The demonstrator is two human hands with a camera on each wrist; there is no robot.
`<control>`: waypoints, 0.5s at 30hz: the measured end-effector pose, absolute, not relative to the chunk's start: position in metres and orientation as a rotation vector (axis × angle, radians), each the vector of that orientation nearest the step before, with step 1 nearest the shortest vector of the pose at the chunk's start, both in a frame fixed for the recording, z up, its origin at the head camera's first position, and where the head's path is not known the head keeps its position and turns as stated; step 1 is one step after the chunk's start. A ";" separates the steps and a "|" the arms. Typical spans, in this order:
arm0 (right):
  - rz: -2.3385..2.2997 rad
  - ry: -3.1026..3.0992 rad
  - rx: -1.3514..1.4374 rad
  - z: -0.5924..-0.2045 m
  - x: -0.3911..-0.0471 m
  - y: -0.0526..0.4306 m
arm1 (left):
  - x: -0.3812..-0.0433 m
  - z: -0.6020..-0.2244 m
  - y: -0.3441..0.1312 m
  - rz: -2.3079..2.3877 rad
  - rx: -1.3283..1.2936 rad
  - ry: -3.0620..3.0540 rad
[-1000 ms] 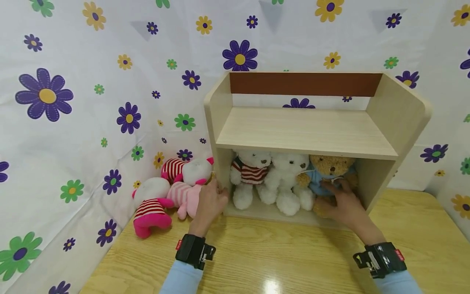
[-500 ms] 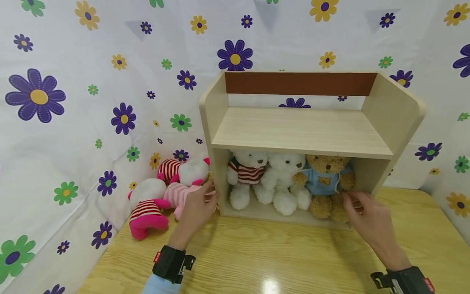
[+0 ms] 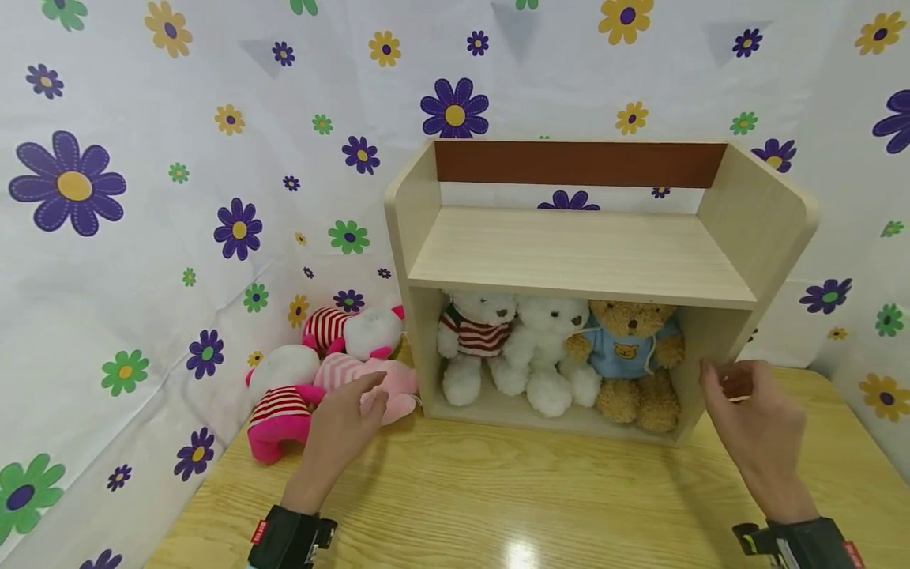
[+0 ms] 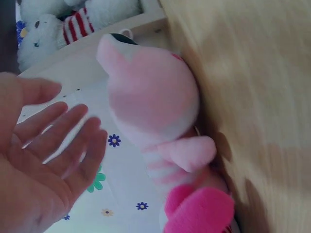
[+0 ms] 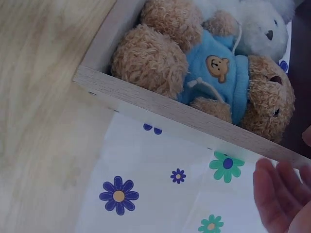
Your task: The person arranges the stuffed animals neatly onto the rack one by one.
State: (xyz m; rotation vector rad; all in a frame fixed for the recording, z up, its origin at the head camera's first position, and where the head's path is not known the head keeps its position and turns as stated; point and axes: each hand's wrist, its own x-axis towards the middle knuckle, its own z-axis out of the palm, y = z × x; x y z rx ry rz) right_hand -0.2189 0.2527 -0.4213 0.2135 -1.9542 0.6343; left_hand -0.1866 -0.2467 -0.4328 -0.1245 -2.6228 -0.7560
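Observation:
My left hand [image 3: 343, 428] holds nothing, its fingers spread and loosely bent in front of a light pink striped plush toy [image 3: 394, 386]. In the left wrist view a gap shows between the hand and that plush toy [image 4: 153, 92]. My right hand [image 3: 761, 431] is beside the shelf's right side panel [image 3: 725, 348], fingers loosely bent; whether it touches the panel I cannot tell. Inside the lower compartment sit a brown teddy bear [image 3: 626, 352] in a blue top, a white teddy bear [image 3: 550, 356] and another white bear [image 3: 479, 336] in a striped sweater.
The wooden shelf [image 3: 583, 249] stands on a wood-grain table [image 3: 483, 498]. Left of it lie two panda-like plush toys, one in pink trousers [image 3: 280, 415] and one in red stripes [image 3: 370, 332]. Flower-printed cloth [image 3: 284, 118] hangs behind and at the sides.
My right hand has let go of the brown bear and moved right, out of the compartment. My left hand has drawn back from the shelf's left side, toward the lower left.

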 end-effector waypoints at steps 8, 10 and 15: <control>0.665 -2.009 0.150 -0.406 -0.228 0.251 | -0.182 -0.444 -0.249 -0.531 -0.281 -2.702; 0.654 -2.022 0.183 -0.406 -0.232 0.252 | -0.184 -0.451 -0.251 -0.523 -0.280 -2.696; 0.609 -2.039 0.232 -0.410 -0.233 0.253 | -0.195 -0.470 -0.254 -0.443 -0.261 -2.660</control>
